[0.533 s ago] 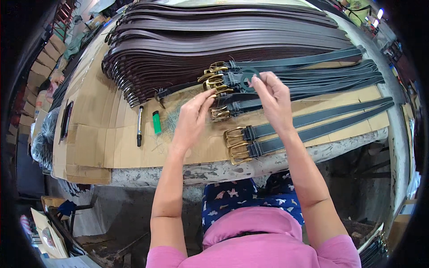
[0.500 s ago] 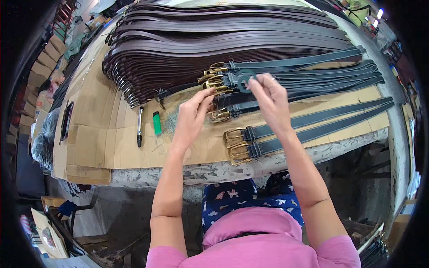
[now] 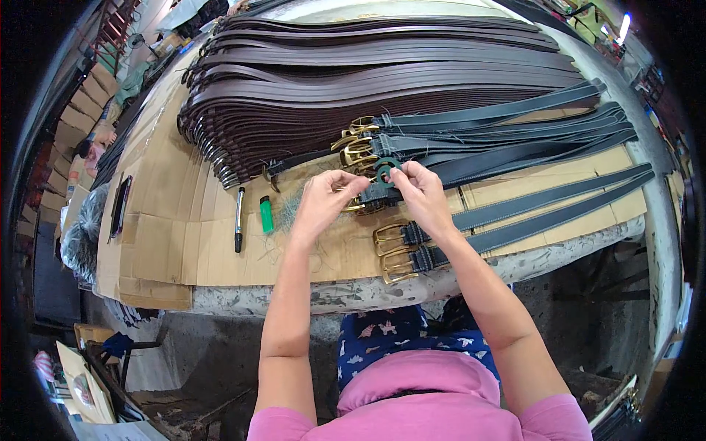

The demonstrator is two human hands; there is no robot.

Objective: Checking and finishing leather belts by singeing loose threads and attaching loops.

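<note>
My right hand (image 3: pixel 422 197) is closed on small green-handled scissors (image 3: pixel 384 168), whose ring handles show beside the fingertips; the blades are hidden. Close by on the left, my left hand (image 3: pixel 322 203) is pinched at the buckle end of a black belt (image 3: pixel 379 194); whatever sits between its fingertips, perhaps a thread, is too small to make out. Just beyond lie several black belts (image 3: pixel 507 140) with brass buckles (image 3: pixel 357 151) and loose thread ends. Nearer me, two black belts with pale stitching (image 3: pixel 544 213) rest side by side, their brass buckles (image 3: pixel 397 264) to the left.
A tall stack of dark brown belts (image 3: pixel 368 81) fills the far side. On the cardboard (image 3: pixel 162 242) are a marker pen (image 3: pixel 240 219), a green lighter (image 3: pixel 266 214) and a tangle of cut threads (image 3: pixel 290 209). A phone-like dark object (image 3: pixel 121 206) lies at the left.
Both hands have come closer together and lower over the buckle end of the belt. The green-handled scissors have moved down and left. The whole view has shifted slightly.
</note>
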